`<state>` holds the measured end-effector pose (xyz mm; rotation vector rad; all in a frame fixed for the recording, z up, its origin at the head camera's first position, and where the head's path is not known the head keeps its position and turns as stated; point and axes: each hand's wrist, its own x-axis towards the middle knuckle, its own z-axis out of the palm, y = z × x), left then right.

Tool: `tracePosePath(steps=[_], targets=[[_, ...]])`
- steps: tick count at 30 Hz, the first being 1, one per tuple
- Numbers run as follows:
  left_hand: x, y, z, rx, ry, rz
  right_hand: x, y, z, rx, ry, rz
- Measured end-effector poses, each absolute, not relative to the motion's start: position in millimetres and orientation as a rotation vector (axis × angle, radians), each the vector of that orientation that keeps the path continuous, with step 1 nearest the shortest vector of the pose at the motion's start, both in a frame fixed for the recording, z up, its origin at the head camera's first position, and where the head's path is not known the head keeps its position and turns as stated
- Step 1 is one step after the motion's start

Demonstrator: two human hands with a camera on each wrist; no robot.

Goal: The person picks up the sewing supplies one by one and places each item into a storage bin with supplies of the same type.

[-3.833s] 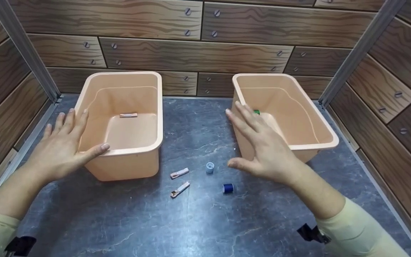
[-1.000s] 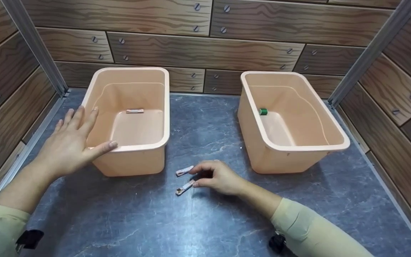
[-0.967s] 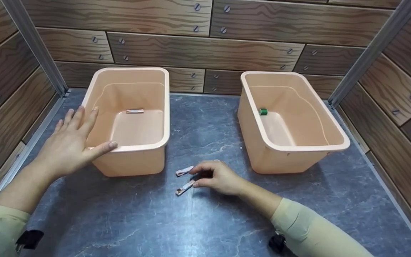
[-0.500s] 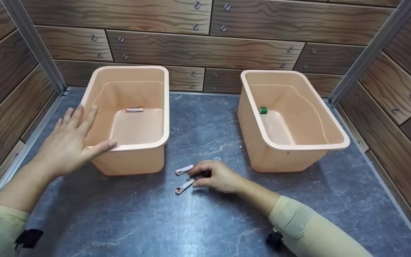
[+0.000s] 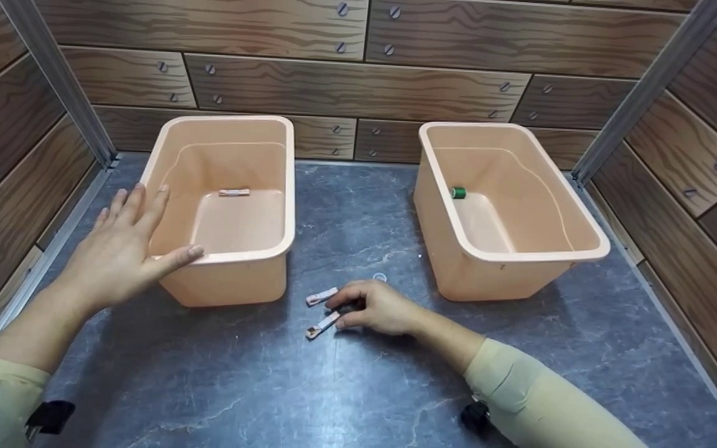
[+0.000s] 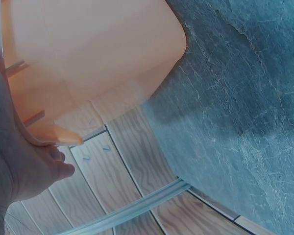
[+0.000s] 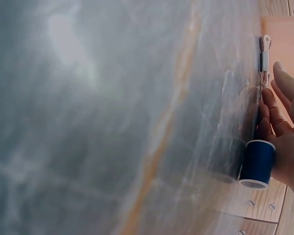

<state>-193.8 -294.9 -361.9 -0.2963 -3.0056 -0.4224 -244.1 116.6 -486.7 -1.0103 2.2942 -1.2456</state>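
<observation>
My left hand (image 5: 112, 264), fingers spread, rests at the near-left rim of the left peach bin (image 5: 243, 280). My right hand (image 5: 380, 306) is low over the table with bent fingers, a gap showing between thumb and index finger. The fingertips are beside the ends of two small banded thread skeins, the farther one (image 5: 322, 296) and the nearer one (image 5: 322, 325); contact is unclear. In the right wrist view, a dark blue thread spool (image 7: 257, 164) stands by that hand; the head view hides it. Behind the knuckles shows the rim of a pale blue spool (image 5: 379, 277).
Another skein (image 5: 234, 192) lies inside the left bin. A green thread spool (image 5: 459, 193) is in the right peach bin (image 5: 477, 280). Wood-patterned walls (image 5: 358, 87) with metal corner posts enclose the grey marbled table (image 5: 271, 386).
Over the earlier frames, my right hand came from beside the right bin to the skeins. In the last second it shifted only slightly, uncovering the pale spool's rim. My left hand stays put.
</observation>
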Motion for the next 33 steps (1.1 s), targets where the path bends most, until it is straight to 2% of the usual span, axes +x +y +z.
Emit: tracePosePath(steps=[33], targets=[[-193.3, -295.0, -362.5, -0.295, -3.005, -0.449, -245.4, 115.6, -487.1, -1.031, 2.358, -1.121]])
